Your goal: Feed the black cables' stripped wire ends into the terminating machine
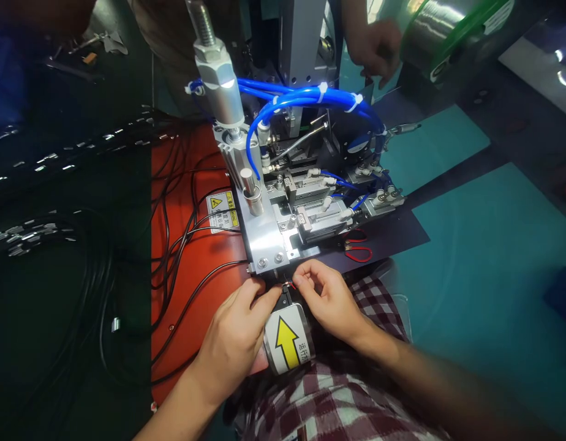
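Note:
My left hand [234,334] is at the front edge of the metal machine [264,239], thumb and fingers closed near a small black bracket [285,298]; what they grip is hidden. From the right, my right hand [326,297] pinches at a thin red wire [292,284], its fingertips close to my left thumb. Just below both hands is a silver cylinder with a white label [287,340] bearing a yellow arrow. Several black cables [188,223] run over the red-orange base plate [200,257] left of the machine.
Blue air tubes [305,95] arch above the machine. Red-handled scissors [359,252] lie to its right on a dark sheet over the teal table [485,257]. Cables with metal ends lie at left. A wire spool [441,30] and another person's hand [377,49] are at the back.

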`<state>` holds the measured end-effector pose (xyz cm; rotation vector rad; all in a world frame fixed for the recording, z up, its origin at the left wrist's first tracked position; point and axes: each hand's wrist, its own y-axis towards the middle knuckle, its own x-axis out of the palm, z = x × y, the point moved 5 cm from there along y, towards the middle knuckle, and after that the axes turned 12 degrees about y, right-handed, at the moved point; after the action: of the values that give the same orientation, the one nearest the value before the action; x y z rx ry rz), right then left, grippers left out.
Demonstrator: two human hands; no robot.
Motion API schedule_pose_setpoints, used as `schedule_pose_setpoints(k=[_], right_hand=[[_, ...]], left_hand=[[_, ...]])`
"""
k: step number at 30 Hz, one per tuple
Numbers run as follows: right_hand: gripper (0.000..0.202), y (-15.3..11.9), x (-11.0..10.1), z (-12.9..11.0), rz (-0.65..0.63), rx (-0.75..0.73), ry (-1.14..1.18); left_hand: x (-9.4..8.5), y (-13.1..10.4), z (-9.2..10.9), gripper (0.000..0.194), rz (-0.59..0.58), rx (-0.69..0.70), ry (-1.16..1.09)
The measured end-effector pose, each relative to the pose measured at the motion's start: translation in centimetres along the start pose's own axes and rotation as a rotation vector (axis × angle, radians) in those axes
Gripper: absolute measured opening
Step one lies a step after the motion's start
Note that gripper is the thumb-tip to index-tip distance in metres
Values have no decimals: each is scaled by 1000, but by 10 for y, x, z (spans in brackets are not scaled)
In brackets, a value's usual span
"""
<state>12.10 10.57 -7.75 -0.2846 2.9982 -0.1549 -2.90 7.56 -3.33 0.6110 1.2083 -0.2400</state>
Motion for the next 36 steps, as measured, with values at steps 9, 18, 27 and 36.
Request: schedule_pose_setpoints(k=[9, 18, 27, 36], right_hand=[[18, 2, 2, 11, 5, 193, 118], [12, 3, -2, -19, 14, -45, -161], [13, 5, 3, -19, 5, -29, -120], [23, 4, 3, 14, -9, 220, 273]], left_hand=[[-1, 0, -1, 31, 5, 8, 5], [-2, 1, 0, 30, 15, -2, -17], [-4, 3, 0, 30, 15, -4, -29], [-3, 3, -1, 29, 10, -14, -23]])
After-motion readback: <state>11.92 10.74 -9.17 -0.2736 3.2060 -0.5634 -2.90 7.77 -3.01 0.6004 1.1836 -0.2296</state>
